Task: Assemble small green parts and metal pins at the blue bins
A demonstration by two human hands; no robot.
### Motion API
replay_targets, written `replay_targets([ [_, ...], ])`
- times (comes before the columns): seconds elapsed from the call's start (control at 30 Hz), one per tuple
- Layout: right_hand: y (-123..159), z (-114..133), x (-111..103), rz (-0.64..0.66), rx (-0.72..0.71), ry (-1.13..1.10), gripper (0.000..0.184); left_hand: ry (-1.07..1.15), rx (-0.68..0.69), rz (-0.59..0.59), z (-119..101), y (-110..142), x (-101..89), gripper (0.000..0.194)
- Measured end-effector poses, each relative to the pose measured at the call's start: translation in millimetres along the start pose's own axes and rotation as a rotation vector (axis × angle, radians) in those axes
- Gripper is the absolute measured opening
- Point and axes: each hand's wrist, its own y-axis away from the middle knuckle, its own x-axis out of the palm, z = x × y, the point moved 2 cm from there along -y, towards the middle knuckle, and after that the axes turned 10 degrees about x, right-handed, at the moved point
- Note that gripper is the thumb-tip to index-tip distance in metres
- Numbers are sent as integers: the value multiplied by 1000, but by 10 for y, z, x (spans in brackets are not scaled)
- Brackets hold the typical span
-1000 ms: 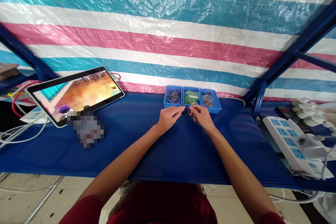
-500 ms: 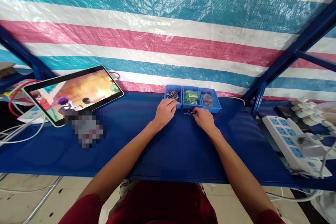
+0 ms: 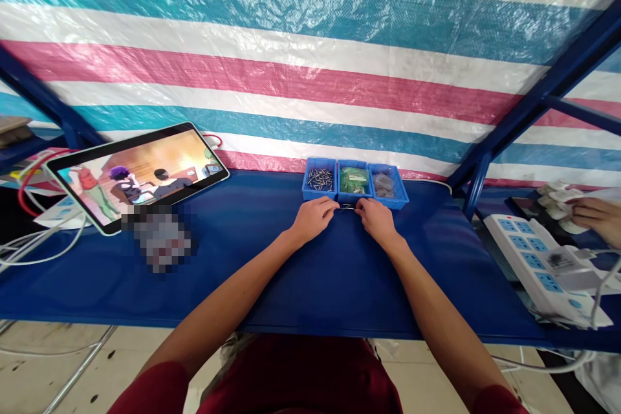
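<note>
Three small blue bins stand in a row by the striped sheet. The left bin [image 3: 305, 189] holds many small metal pieces that look like screws or pins, the middle bin [image 3: 356, 196] a green bag, the right bin [image 3: 403, 193] clear plastic bags. Just in front of the middle bin lies a small pile of thin metal pieces [image 3: 347, 206]. My left hand [image 3: 313, 217] is pinched closed at the pile's left side, before the left bin. At its right side my right hand [image 3: 378, 220] is closed too, thumb and finger together. What either fingertip pinches is too small to make out.
A lit tablet [image 3: 140, 171] leans at the left, cables behind it, a blurred-out patch before it. At the right lie a white power strip [image 3: 533, 259] and a stack of white parts [image 3: 557, 204], with another person's hand [image 3: 599, 215] reaching in. Blue frame bars [image 3: 514, 113] slant at both sides.
My left hand went from near the pile to the left bin's front edge, then back right to the pile. My right hand stays beside the pile. Another person's hand has appeared at the right.
</note>
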Motion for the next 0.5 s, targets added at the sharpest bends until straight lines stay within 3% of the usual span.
replay_targets([
  [0.5, -3, -6, -59, 69, 0, 24, 13, -95, 18, 151, -2, 34, 105, 25],
])
